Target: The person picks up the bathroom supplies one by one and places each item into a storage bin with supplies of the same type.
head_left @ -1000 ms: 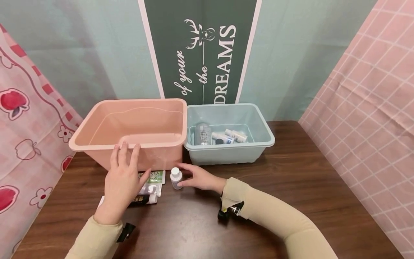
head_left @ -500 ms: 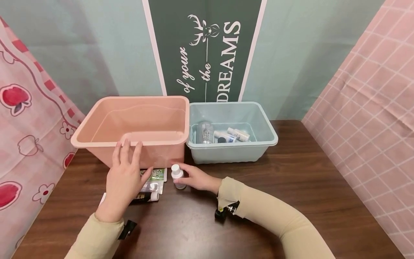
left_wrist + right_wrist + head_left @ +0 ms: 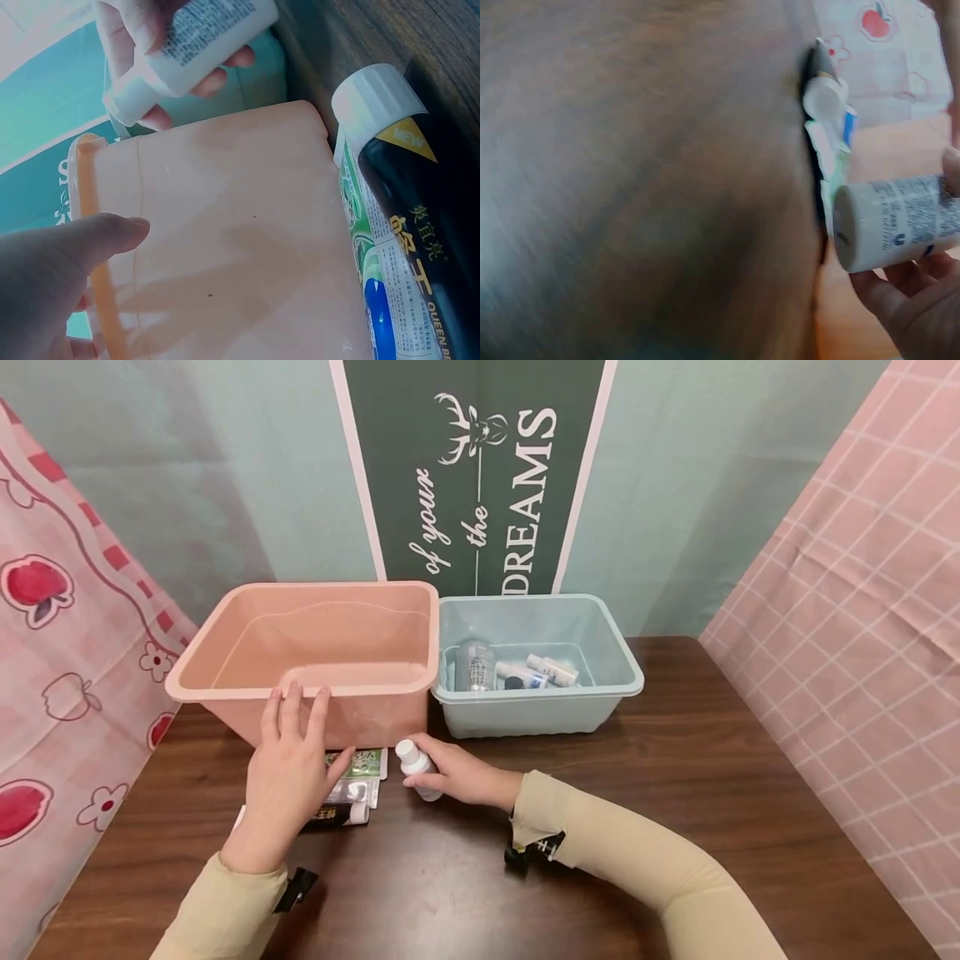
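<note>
My right hand [image 3: 468, 774] holds a small white bottle [image 3: 415, 760] with a white cap, its fingers and thumb around the body. The bottle is tilted, cap toward the left; in the right wrist view its base and printed label [image 3: 911, 217] show, lifted off the table. My left hand [image 3: 288, 777] rests with fairly straight fingers at the front rim of the pink bin [image 3: 375, 714]. Partly hidden under that hand lie a black tube [image 3: 333, 815] with a white cap, a clear-looking pack [image 3: 356, 792] and a green-printed packet [image 3: 367, 763].
Right of the pink bin stands a light blue bin [image 3: 540, 714] holding a clear bottle [image 3: 475, 666], small white tubes [image 3: 553, 671] and something with a dark cap [image 3: 513, 682]. The brown wooden table [image 3: 720, 793] runs to curtains at the back and both sides.
My right hand has closed around the white bottle, which stood upright on the table, and has lifted and tilted it. My left hand stays at the bin rim.
</note>
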Demonstrator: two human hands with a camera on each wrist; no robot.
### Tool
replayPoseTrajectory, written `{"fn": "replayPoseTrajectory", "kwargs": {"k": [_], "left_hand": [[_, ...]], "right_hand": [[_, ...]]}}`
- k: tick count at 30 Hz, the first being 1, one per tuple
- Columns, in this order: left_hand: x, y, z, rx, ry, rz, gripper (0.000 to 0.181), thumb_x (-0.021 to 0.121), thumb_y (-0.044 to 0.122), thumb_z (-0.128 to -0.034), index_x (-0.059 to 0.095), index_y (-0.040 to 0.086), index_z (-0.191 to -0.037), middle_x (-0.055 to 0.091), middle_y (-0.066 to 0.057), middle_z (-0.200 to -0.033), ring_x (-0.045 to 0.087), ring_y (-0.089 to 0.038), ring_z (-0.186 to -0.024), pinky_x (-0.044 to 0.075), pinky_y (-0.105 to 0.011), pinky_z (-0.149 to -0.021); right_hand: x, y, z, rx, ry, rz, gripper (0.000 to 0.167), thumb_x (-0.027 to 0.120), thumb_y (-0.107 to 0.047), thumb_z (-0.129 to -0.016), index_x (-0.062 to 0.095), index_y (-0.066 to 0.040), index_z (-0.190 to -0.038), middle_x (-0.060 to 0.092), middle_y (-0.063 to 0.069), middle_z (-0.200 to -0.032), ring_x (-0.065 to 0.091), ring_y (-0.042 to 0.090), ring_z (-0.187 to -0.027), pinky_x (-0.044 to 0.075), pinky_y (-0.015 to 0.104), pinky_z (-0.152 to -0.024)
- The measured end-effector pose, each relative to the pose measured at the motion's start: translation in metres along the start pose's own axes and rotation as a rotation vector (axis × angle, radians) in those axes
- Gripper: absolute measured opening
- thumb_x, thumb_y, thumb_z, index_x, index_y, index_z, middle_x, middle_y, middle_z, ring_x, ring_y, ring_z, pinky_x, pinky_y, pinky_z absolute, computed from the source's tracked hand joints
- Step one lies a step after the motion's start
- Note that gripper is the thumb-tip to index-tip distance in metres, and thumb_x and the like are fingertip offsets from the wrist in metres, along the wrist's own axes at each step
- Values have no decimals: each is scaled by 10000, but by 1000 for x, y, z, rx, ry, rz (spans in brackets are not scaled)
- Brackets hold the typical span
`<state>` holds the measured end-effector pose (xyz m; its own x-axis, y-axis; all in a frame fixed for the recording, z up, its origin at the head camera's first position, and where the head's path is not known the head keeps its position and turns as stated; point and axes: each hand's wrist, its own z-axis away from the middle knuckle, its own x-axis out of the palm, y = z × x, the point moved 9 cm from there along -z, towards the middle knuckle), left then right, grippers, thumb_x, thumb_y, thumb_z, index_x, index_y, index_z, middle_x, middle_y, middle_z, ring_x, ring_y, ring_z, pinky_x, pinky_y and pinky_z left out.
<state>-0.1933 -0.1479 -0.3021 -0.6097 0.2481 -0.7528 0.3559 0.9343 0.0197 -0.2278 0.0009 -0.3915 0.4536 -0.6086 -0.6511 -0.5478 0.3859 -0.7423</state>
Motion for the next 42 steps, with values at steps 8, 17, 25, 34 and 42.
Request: {"fn": "replayPoseTrajectory", "kwargs": {"k": [8,17,25,34,42], "left_hand": [[1,1,-1,-4,-7,0,824,774,311,-672,419,-13,-1342,341,-335,-1352,312,-540,-1221,481,-598,-562],[1,0,0,0,-12,1,823,774,310,-676,412,-8,-1343,332,-328,-1364,305,-534,-1232,474,-601,-533],[-1,1,0,5,2,4,817,779,299,-671,417,-14,-1333,344,-331,-1344,316,-543,-1215,468,-605,-520],[0,2,-3,-6,6,6,803,780,290,-680,416,-17,-1326,344,-336,-1337,309,-550,-1214,467,-615,-529],[0,2,-2,-9,9,9,801,781,291,-677,421,-17,-1323,345,-333,-1339,308,-552,-1214,466,-616,-528]], "right_hand": [[-6,-7,5,-3,-103,84,398,658,-178,-867,448,-103,-1197,567,0,-1009,537,73,-829,446,182,-751],[-5,-14,12,-73,-156,293,394,649,-205,-874,526,-130,-1241,526,9,-1132,514,90,-944,419,183,-827],[-9,-22,16,-119,-126,459,380,654,-209,-870,544,-179,-1233,545,-6,-1100,537,103,-901,456,224,-771],[-10,-31,22,-175,-113,781,343,661,-231,-860,578,-223,-1192,563,-31,-1057,570,148,-872,456,286,-792],[-11,-34,28,-202,-102,947,328,629,-215,-877,573,-259,-1197,553,-47,-1072,571,171,-881,458,301,-774]]}}
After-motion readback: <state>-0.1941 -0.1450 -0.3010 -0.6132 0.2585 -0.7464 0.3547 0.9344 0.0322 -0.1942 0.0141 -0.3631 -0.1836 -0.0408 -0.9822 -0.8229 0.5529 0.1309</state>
